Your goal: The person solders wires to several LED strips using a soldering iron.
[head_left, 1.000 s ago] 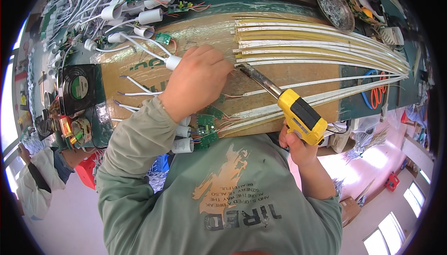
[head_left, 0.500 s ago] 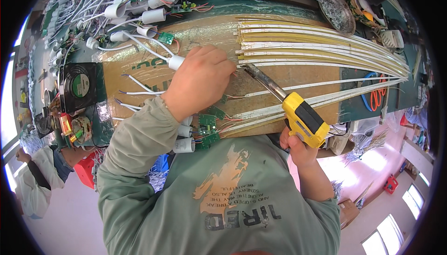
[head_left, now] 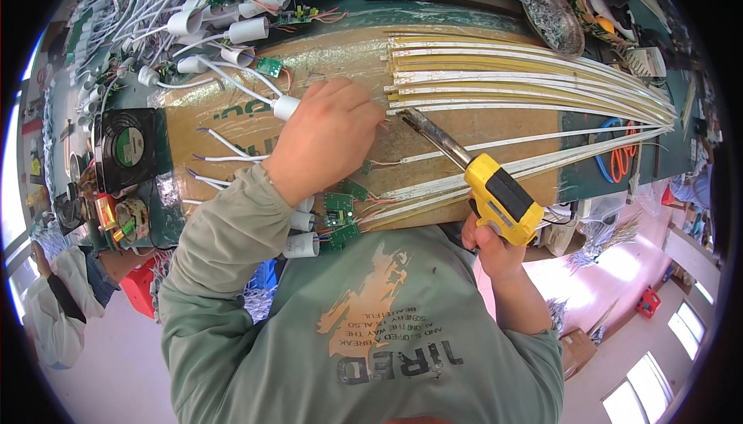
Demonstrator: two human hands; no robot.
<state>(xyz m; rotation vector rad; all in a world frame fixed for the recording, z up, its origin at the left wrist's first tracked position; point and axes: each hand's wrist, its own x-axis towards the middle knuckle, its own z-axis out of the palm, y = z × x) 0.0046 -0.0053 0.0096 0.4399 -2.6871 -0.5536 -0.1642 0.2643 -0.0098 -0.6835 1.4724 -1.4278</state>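
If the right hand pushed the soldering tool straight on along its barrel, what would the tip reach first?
Judging by this one view, the right hand aims the yellow-and-black soldering tool up-left; its tip would first meet the left hand's fingers at the white strip ends.

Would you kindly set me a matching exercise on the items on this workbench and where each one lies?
Things:
1. soldering iron
2. cooling fan
3. metal dish
4. left hand

Places:
A. far right of the bench
B. on the brown board, at the strip ends
C. left edge of the bench
D. in the right hand

Pairs: 1-D, 2-C, 3-A, 4-B
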